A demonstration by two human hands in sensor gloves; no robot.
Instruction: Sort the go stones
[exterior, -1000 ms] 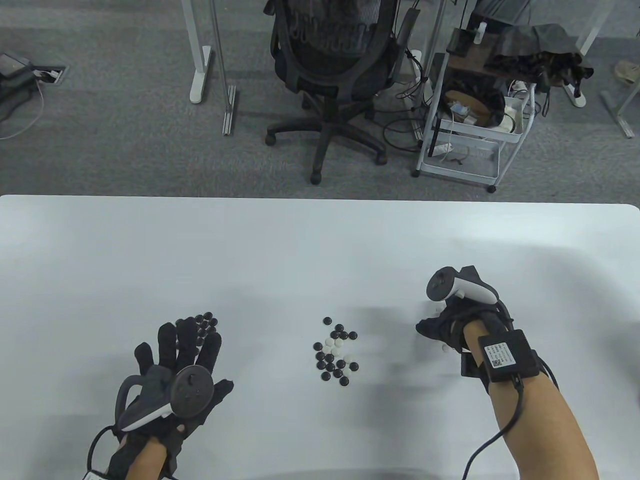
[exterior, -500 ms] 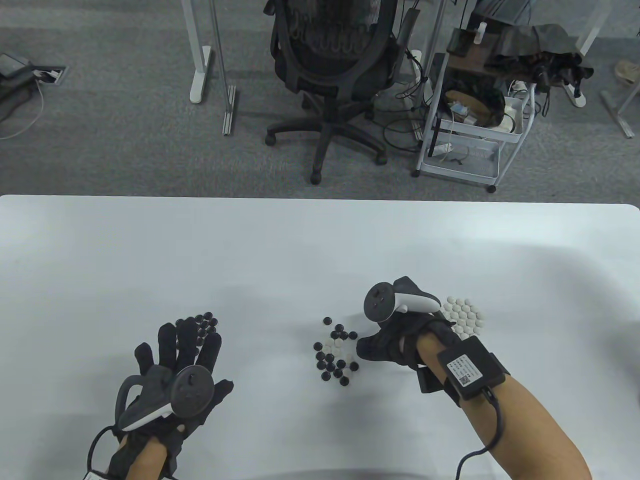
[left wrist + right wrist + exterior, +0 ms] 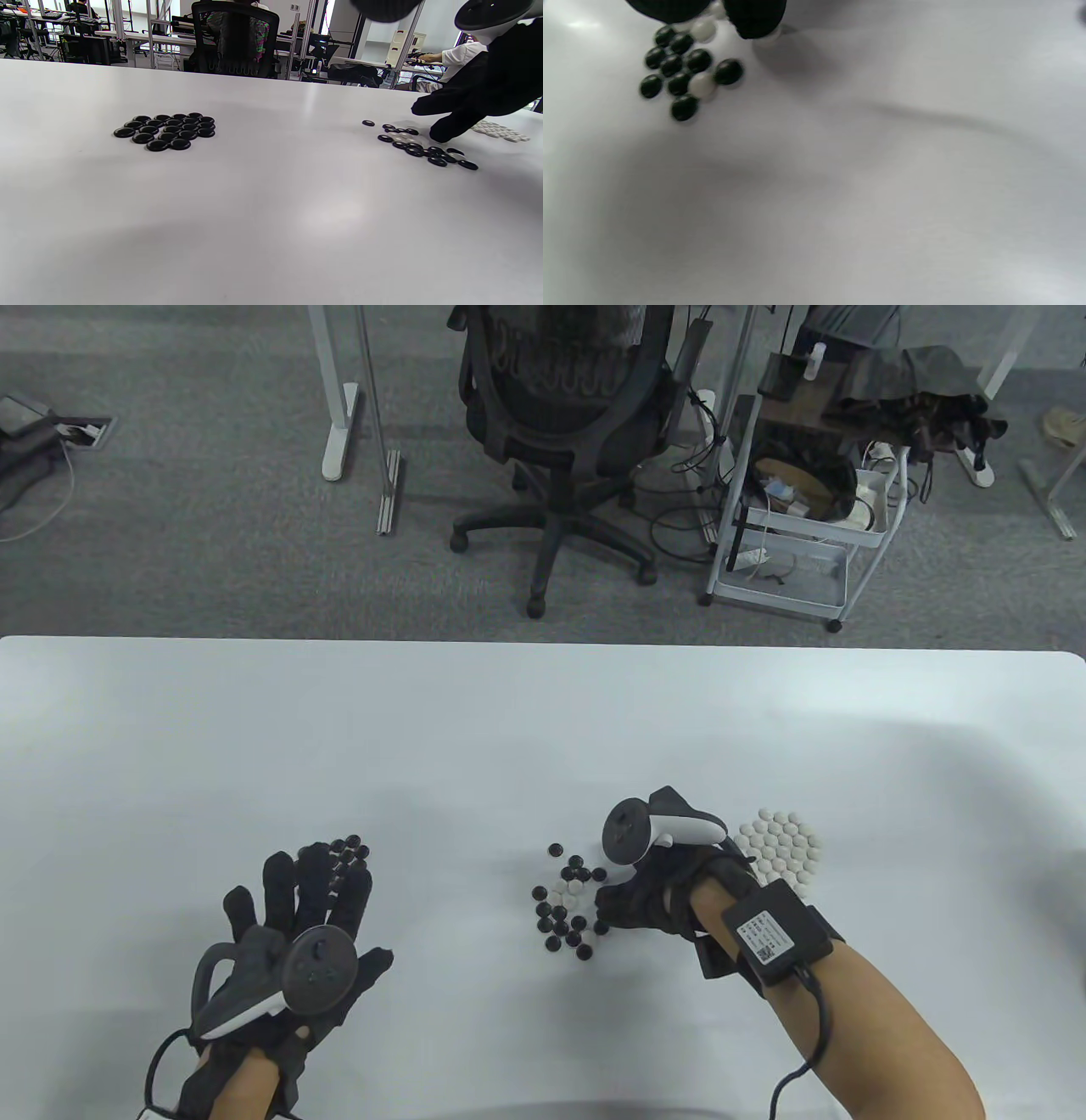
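Observation:
A mixed heap of black and white Go stones [image 3: 567, 909] lies in the middle near the front of the white table [image 3: 509, 729]. My right hand [image 3: 604, 904] is at the heap's right edge, its curled fingertips [image 3: 753, 17] down among white stones there. No stone is clearly pinched. Behind that hand sits a neat patch of white stones [image 3: 779, 848]. A patch of black stones [image 3: 167, 131] lies on the left. My left hand [image 3: 305, 891] rests flat with spread fingers, fingertips reaching the black stones [image 3: 349, 848].
Beyond the table's far edge stand a black office chair [image 3: 560, 415] and a white wire cart [image 3: 797, 517] on grey carpet. Bare tabletop stretches across the far half and between the three groups of stones.
My right hand moved left from the white patch to the mixed heap's right edge, uncovering the white stones. My left hand slid slightly toward the front edge.

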